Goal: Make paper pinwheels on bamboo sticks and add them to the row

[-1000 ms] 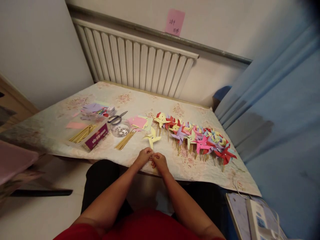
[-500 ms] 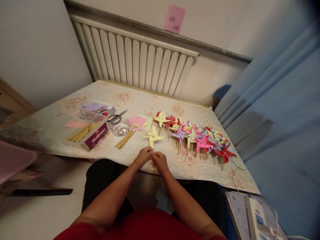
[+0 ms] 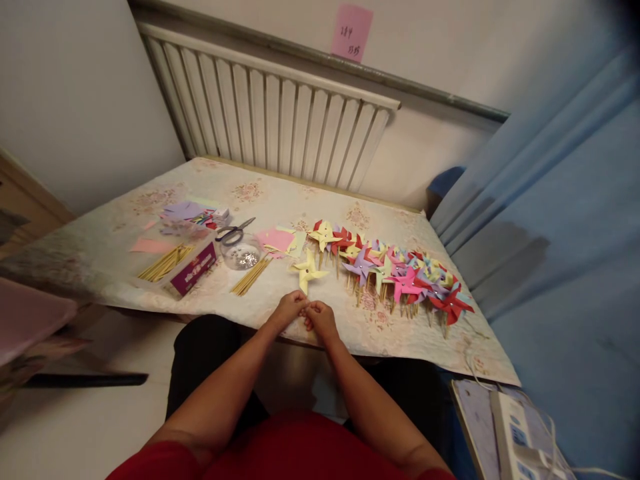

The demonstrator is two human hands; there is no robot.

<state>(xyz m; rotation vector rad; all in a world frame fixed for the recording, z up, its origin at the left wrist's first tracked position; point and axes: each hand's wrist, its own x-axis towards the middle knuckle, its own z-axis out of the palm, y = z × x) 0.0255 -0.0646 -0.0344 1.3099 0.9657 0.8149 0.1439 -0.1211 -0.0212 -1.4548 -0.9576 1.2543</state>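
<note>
A yellow pinwheel (image 3: 307, 270) stands just beyond the person's knuckles at the near edge of the table (image 3: 100, 257), its stick running down toward the hands. The left hand (image 3: 289, 310) and right hand (image 3: 321, 317) meet there with fingers curled and thumbs pinched together over the base of the stick; what exactly is between the fingertips is too small to tell, but both hands look closed around that lower end. As a judgement of progress, this one looks nearly assembled: the four vanes are folded in and pinned at the centre. To its right a long row of finished pinwheels (image 3: 395, 270) in red, pink, purple, yellow and green lies overlapping, which suggests most of the batch is made. Supplies remain to the left: a loose bundle of sticks (image 3: 249, 276), a clear dish of pins (image 3: 241, 257), cut paper squares (image 3: 279, 241), scissors (image 3: 235, 233), a box of more sticks (image 3: 175, 265) and a stack of coloured paper (image 3: 187, 213), so more could still be built. The table wears a pale floral cloth and stands against a white radiator (image 3: 270, 120); a pink note (image 3: 351, 32) is stuck on the wall above, and a blue curtain (image 3: 560, 200) hangs on the right.
</note>
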